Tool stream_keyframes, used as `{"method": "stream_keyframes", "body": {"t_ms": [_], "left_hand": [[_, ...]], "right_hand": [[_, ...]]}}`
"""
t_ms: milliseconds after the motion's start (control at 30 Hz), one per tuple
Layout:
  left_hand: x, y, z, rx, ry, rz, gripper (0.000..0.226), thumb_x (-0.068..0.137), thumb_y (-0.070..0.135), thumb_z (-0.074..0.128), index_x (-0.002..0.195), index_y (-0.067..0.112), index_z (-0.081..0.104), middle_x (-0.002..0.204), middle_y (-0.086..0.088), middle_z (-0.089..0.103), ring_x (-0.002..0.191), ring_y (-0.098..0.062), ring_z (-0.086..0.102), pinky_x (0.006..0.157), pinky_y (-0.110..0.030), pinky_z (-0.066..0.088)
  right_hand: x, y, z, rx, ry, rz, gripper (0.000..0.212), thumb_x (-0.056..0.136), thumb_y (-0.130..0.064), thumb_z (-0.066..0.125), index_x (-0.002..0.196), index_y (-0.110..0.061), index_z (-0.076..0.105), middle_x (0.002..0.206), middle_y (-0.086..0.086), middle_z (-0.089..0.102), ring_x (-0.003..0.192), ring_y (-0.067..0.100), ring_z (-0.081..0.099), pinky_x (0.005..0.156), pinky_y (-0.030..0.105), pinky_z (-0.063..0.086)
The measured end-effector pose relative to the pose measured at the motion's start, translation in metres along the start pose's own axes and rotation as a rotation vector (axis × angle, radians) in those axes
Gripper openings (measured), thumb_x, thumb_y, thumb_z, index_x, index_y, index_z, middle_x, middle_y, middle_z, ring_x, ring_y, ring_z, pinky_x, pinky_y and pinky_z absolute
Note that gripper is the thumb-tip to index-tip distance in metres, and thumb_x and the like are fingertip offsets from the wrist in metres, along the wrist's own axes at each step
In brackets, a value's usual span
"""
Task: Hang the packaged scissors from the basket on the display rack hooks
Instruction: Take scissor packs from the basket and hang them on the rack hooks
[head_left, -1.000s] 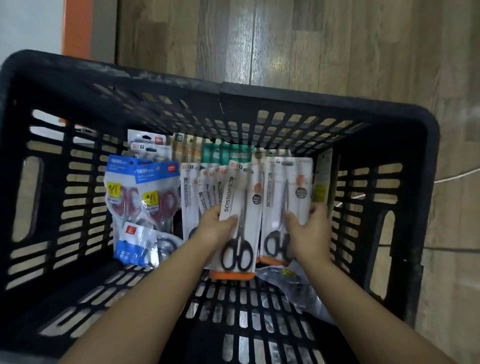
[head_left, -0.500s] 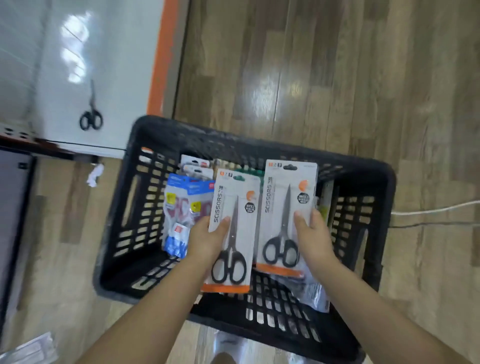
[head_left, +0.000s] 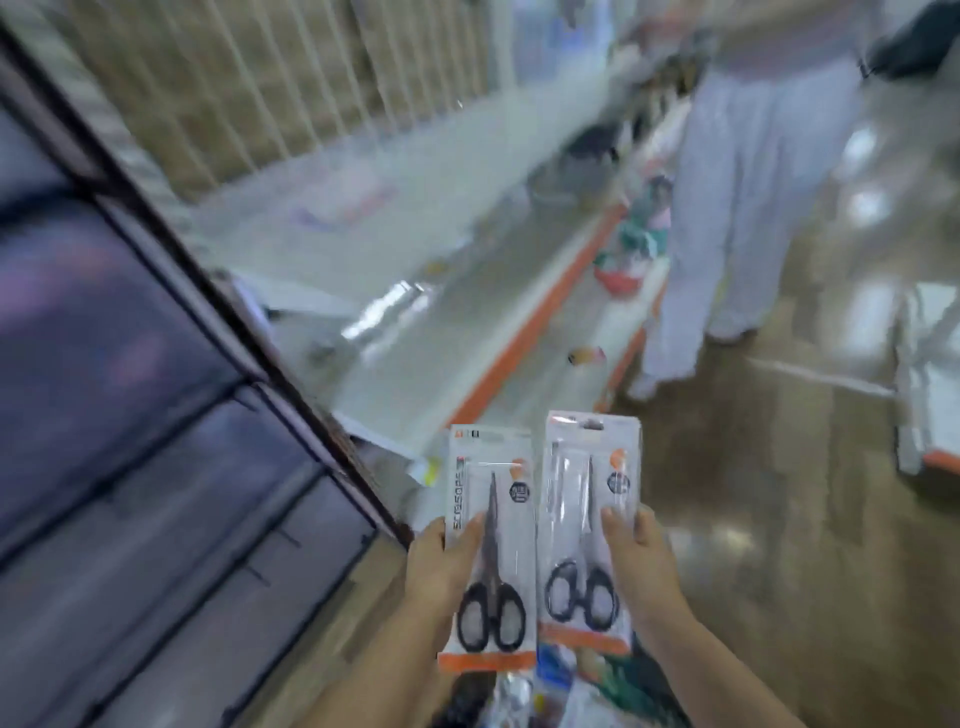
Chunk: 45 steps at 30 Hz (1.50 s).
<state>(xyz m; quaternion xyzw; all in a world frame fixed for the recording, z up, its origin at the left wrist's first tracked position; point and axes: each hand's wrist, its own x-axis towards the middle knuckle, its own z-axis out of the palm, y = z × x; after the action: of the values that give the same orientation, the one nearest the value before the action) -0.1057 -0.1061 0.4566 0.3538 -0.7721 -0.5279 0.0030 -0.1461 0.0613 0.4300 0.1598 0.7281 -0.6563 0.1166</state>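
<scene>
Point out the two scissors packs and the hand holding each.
Left scissors pack (head_left: 491, 525): head view, card middle.
Right scissors pack (head_left: 587, 499): head view, clear front.
Left hand (head_left: 441, 569): head view, back of hand.
Right hand (head_left: 641, 564): head view, back of hand.

Glossy plastic scissors packs (head_left: 491, 545), shiny floor (head_left: 779, 493)

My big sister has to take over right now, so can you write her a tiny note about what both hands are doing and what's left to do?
Left hand: grips one scissors pack, upright.
Right hand: grips a second scissors pack, upright, beside the first.
Both packs are held up in front of the body; neither is on a hook.
The display rack is to the left, blurred; a few hooks show on it.
Done: two packs in hand.
Left: hang both on the hooks.
</scene>
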Motion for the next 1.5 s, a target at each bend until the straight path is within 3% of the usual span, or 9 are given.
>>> {"method": "stream_keyframes", "body": {"t_ms": [67,200,400,500,833,1000,1133,1333,1500], "left_hand": [[-0.025,0.054,-0.057,-0.037,0.097,0.078,0.028,0.092,0.035,0.056,0.104,0.010,0.064,0.092,-0.001,0.063,0.079,-0.013,0.056,0.063,-0.020,0.042],[-0.082,0.116,-0.171,-0.188,0.330,0.176,0.029,0.091,0.035,0.057,0.101,0.010,0.065,0.096,-0.006,0.063,0.096,-0.023,0.061,0.075,-0.029,0.046],[-0.176,0.097,-0.318,-0.414,0.605,0.228,0.020,0.090,0.031,0.060,0.085,0.011,0.062,0.095,-0.008,0.069,0.086,-0.025,0.064,0.079,-0.038,0.054],[-0.217,0.052,-0.370,-0.542,0.700,0.206,0.018,0.091,0.030,0.060,0.085,0.014,0.062,0.086,-0.002,0.068,0.075,-0.018,0.063,0.064,-0.027,0.051],[-0.309,-0.161,-0.481,-0.807,1.007,-0.066,0.023,0.089,0.030,0.063,0.082,0.008,0.059,0.081,-0.004,0.063,0.071,-0.016,0.056,0.058,-0.025,0.042],[-0.329,-0.223,-0.552,-0.795,1.093,-0.094,0.022,0.091,0.026,0.061,0.081,0.009,0.050,0.070,-0.003,0.053,0.065,-0.014,0.049,0.054,-0.024,0.037],[-0.332,-0.259,-0.601,-0.830,1.092,-0.125,0.024,0.090,0.029,0.061,0.099,0.007,0.059,0.093,-0.011,0.064,0.081,-0.023,0.060,0.063,-0.030,0.046],[-0.335,-0.296,-0.668,-0.788,1.094,-0.128,0.028,0.091,0.032,0.059,0.101,0.006,0.061,0.089,-0.008,0.065,0.082,-0.025,0.062,0.063,-0.032,0.049],[-0.327,-0.306,-0.710,-0.763,1.073,-0.093,0.025,0.091,0.031,0.059,0.101,0.008,0.059,0.093,-0.007,0.064,0.082,-0.021,0.061,0.061,-0.027,0.046]], "right_hand": [[-0.022,-0.070,0.018,-0.005,-0.070,-0.126,0.016,0.096,-0.016,0.051,0.097,-0.001,0.054,0.101,0.027,0.059,0.084,0.022,0.050,0.071,0.032,0.041],[-0.097,-0.185,0.060,-0.004,-0.245,-0.337,0.021,0.097,-0.022,0.048,0.110,-0.006,0.052,0.101,0.011,0.054,0.096,0.024,0.051,0.089,0.034,0.039],[-0.221,-0.251,0.145,-0.034,-0.544,-0.546,0.029,0.096,-0.028,0.048,0.115,-0.007,0.054,0.115,0.010,0.059,0.107,0.025,0.054,0.087,0.034,0.040],[-0.280,-0.244,0.186,-0.096,-0.690,-0.556,0.029,0.096,-0.031,0.047,0.110,-0.006,0.051,0.108,0.005,0.056,0.104,0.022,0.052,0.087,0.035,0.039],[-0.448,-0.118,0.313,-0.255,-1.072,-0.440,0.012,0.098,-0.020,0.045,0.102,-0.015,0.055,0.098,0.001,0.059,0.088,0.014,0.054,0.077,0.029,0.039],[-0.511,-0.072,0.373,-0.317,-1.125,-0.356,0.011,0.097,-0.019,0.047,0.100,-0.015,0.056,0.100,0.004,0.062,0.093,0.019,0.058,0.081,0.032,0.044],[-0.542,-0.059,0.410,-0.342,-1.119,-0.334,0.012,0.098,-0.019,0.047,0.089,-0.018,0.055,0.092,0.002,0.062,0.083,0.014,0.058,0.068,0.028,0.044],[-0.581,-0.052,0.468,-0.362,-1.100,-0.353,0.015,0.097,-0.021,0.047,0.098,-0.014,0.060,0.099,0.007,0.067,0.092,0.023,0.063,0.089,0.043,0.050],[-0.601,-0.046,0.499,-0.355,-1.078,-0.335,0.015,0.098,-0.016,0.046,0.104,-0.007,0.057,0.096,0.005,0.063,0.083,0.013,0.058,0.065,0.025,0.045]]}}
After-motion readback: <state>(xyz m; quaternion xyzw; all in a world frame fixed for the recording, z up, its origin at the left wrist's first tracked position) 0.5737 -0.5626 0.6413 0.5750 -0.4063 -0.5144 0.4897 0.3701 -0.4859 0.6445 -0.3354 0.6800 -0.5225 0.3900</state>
